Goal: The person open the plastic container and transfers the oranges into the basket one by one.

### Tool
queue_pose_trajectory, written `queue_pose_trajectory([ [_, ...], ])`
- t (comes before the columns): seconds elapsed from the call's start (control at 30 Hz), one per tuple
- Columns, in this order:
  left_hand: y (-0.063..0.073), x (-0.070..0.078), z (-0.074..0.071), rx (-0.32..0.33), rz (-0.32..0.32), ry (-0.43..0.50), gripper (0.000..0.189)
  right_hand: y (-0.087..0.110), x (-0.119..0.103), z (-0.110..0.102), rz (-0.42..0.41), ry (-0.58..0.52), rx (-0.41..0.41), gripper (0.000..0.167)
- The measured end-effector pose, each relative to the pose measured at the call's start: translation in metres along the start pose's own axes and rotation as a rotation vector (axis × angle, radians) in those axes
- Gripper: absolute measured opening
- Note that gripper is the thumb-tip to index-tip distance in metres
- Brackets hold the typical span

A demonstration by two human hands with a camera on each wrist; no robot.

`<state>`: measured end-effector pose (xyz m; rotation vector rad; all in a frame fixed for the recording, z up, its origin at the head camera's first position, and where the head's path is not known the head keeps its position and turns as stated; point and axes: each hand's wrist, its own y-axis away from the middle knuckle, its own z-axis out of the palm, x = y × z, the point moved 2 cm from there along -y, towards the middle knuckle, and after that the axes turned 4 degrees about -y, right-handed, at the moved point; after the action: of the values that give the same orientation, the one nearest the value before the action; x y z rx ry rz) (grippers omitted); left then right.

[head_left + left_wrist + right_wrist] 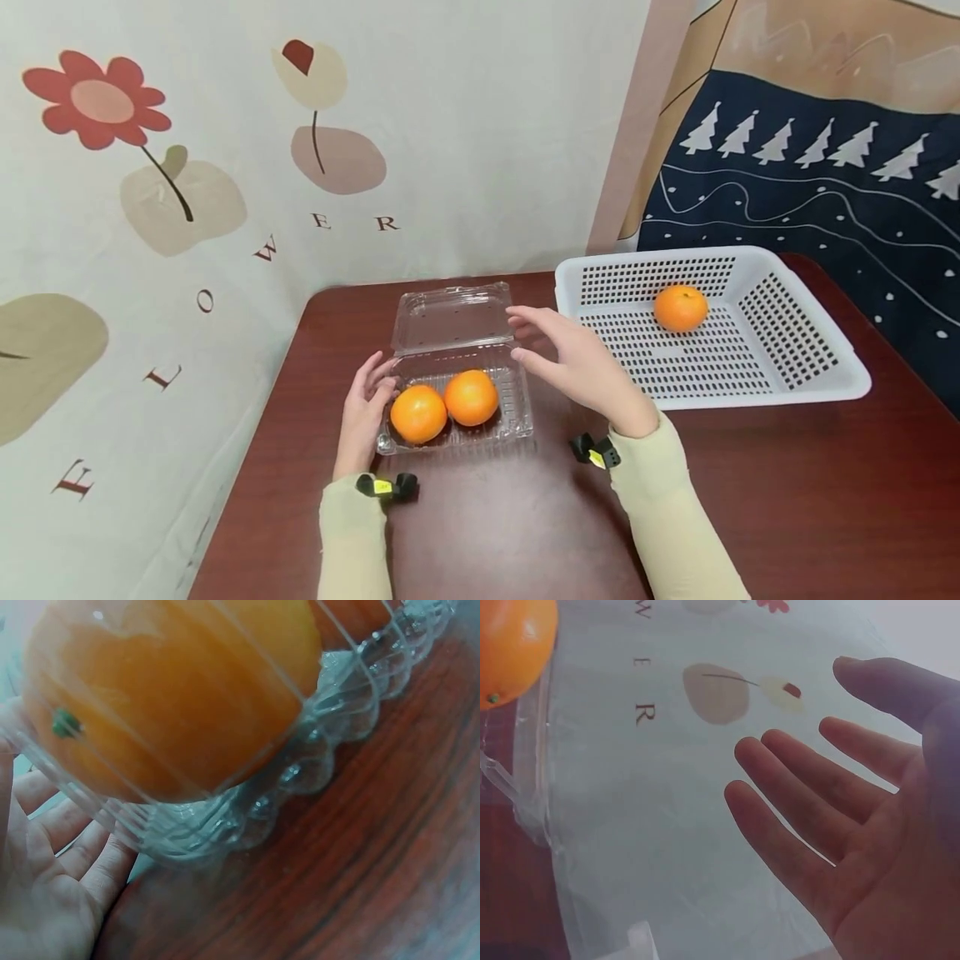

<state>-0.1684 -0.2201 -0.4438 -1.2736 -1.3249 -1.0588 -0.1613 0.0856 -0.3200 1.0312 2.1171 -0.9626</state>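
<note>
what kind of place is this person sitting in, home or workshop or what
Probably an indoor room corner, perhaps at home: a reddish-brown table stands by a flower-printed wall covering, with a dark tree-print hanging alongside. No workshop tools show.

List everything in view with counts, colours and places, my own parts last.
Clear hinged plastic container: one, transparent, lid open, on the table
White perforated rectangular plastic basket: one, white, table's right
Round glossy citrus fruits: three, orange, two in the container, one in the basket
Reddish-brown wood-grain table: one, reddish-brown, beneath both
White flower-printed backdrop: one, mostly white, left and behind
Navy tree-printed backdrop: one, navy and tan, behind right
Black wrist devices: two, yellow-labelled, one per wrist
Pale yellow-green sleeves: two, pale yellow-green, forearms
Left hand: one, container's left side
Right hand: one, container's right side
</note>
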Motion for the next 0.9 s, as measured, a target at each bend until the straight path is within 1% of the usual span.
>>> queue_pose_trajectory([
  [0.2, -0.006, -0.014, -0.003, 0.009, 0.012, 0.087, 0.057, -0.003, 0.000, 0.010, -0.035, 0.096, -0.016, 0.049],
  [0.3, -0.008, -0.019, -0.004, 0.018, 0.015, 0.092, 0.057, -0.004, 0.001, 0.017, -0.051, 0.146, -0.029, 0.049],
  [0.43, -0.010, -0.019, -0.004, 0.026, 0.029, 0.088, 0.057, -0.007, 0.002, 0.026, -0.062, 0.168, -0.043, 0.050],
  [0.53, -0.007, -0.008, -0.002, 0.020, 0.017, 0.057, 0.054, -0.008, 0.003, 0.033, -0.078, 0.186, -0.046, 0.050],
  [0.67, 0.001, 0.004, -0.001, 0.009, -0.002, -0.023, 0.049, -0.007, 0.005, 0.044, -0.087, 0.233, -0.055, 0.051],
  [0.77, 0.002, 0.003, -0.002, 0.003, 0.013, -0.072, 0.047, -0.005, 0.006, 0.050, -0.081, 0.246, -0.067, 0.052],
  [0.9, -0.001, -0.004, -0.001, -0.006, 0.037, -0.091, 0.045, -0.005, 0.009, 0.056, -0.066, 0.247, -0.067, 0.053],
])
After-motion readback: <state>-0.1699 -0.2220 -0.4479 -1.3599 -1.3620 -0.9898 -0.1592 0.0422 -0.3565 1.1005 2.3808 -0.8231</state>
